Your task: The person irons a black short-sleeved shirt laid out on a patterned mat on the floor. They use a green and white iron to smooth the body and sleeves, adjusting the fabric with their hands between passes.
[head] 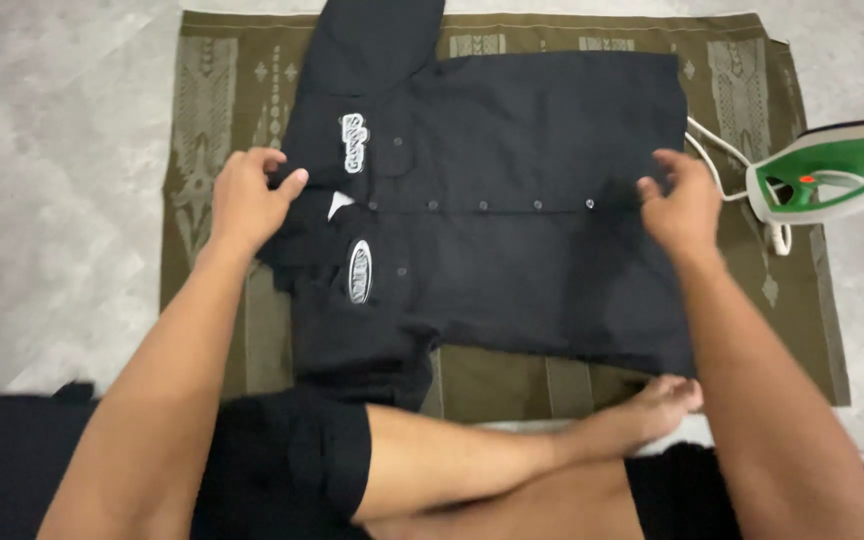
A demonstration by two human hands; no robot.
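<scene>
Black shirt [512, 230] laid flat, buttoned, on an olive patterned mat [212, 130] on the floor. Left hand [247, 200] grip pinched shut on the collar at the shirt's left end. Right hand [682, 205] fingers curled, pinching the hem at the right end (thumb hidden). Green-and-white iron [832, 170] just beyond, right.

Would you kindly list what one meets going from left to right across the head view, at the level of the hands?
Bare grey floor → olive patterned cloth → left hand at the collar → black buttoned shirt → right hand at the hem → white cord → green and white iron.
</scene>
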